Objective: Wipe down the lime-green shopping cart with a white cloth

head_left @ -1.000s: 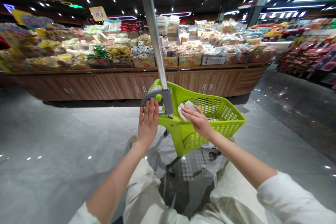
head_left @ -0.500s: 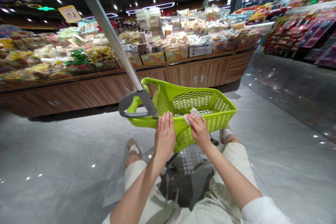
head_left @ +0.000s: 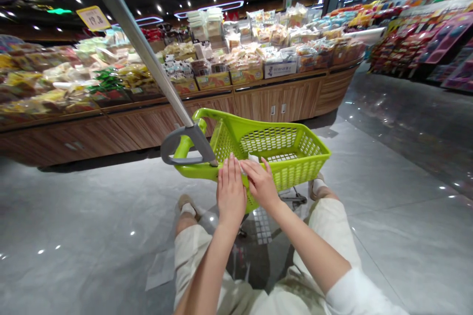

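Observation:
A lime green shopping basket (head_left: 295, 150) on wheels stands on the floor in front of me, with a grey handle pole (head_left: 148, 59) rising up to the left. My left hand (head_left: 231, 192) lies flat with fingers together against the basket's near rim. My right hand (head_left: 260, 182) is beside it on the same rim, pressing a white cloth (head_left: 253, 158) that is mostly hidden under the fingers. My knees in light trousers show below.
A long wooden display counter (head_left: 258, 103) piled with packaged snacks runs across behind the basket. More shelves of goods (head_left: 424, 44) stand at the far right. A yellow price sign (head_left: 93, 17) hangs at the upper left. Grey glossy floor (head_left: 388, 182) spreads around me.
My left hand left the grey handle grip and came to the basket's near rim. My right hand slid the cloth leftward along the rim toward it. The pole leans further left.

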A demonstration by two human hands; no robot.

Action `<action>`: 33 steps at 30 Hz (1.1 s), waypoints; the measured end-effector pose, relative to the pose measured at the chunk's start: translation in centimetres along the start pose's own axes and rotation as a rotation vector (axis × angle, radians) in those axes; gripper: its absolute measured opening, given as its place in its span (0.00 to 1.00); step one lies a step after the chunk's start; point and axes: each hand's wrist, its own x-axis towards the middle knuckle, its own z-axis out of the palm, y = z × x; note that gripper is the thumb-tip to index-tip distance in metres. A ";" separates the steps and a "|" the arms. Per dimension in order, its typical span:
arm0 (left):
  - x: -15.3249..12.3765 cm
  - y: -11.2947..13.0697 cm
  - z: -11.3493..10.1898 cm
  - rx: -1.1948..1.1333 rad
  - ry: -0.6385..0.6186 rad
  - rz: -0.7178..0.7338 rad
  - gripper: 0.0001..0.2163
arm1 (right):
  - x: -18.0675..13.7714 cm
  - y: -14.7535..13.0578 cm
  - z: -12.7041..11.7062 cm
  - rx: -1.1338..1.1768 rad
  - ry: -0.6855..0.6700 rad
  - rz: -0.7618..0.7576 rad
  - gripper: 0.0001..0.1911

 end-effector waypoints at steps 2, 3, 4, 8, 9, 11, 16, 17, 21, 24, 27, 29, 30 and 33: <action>0.0 -0.1 -0.2 -0.019 -0.012 -0.005 0.32 | -1.3 2.4 -0.8 -0.055 0.003 0.015 0.29; 0.0 -0.1 -0.2 -0.026 -0.016 -0.008 0.33 | -2.2 4.0 -1.4 -0.090 0.025 0.040 0.29; 0.0 0.0 -0.3 -0.031 -0.018 -0.010 0.33 | -3.1 5.7 -2.0 -0.128 0.055 0.076 0.29; 0.0 0.3 -0.4 -0.044 -0.017 -0.014 0.33 | -5.8 11.3 -4.5 -0.251 0.168 0.230 0.27; 0.0 0.4 -0.4 -0.043 -0.017 -0.016 0.33 | -6.0 11.8 -4.9 -0.266 0.185 0.261 0.27; 0.0 0.5 -0.4 -0.035 -0.018 -0.019 0.33 | -5.8 11.5 -4.8 -0.277 0.204 0.308 0.27; 0.0 0.8 -0.3 -0.038 -0.011 -0.026 0.33 | -2.4 4.4 -1.4 -0.134 0.096 0.207 0.27; 0.1 0.9 -0.2 -0.035 -0.004 -0.032 0.32 | -1.7 2.8 -0.6 -0.090 0.064 0.162 0.27; 0.1 0.9 -0.3 -0.004 0.008 -0.055 0.28 | -0.2 -0.9 0.8 0.008 0.011 0.054 0.28; -0.1 0.5 -0.4 -0.022 -0.004 -0.072 0.31 | -1.1 0.6 0.3 -0.022 -0.015 0.018 0.30; -0.3 0.0 -0.4 -0.053 0.002 -0.092 0.33 | -3.0 4.8 -1.1 -0.129 0.020 0.064 0.31; -0.3 -0.4 -0.3 -0.063 0.008 -0.094 0.33 | -4.3 8.0 -2.3 -0.208 0.068 0.119 0.31; -0.3 -0.5 -0.2 -0.066 0.011 -0.092 0.33 | -4.8 9.5 -2.9 -0.239 0.090 0.146 0.30; -0.3 -0.6 0.0 -0.074 0.021 -0.080 0.33 | -5.4 12.1 -3.8 -0.287 0.163 0.228 0.28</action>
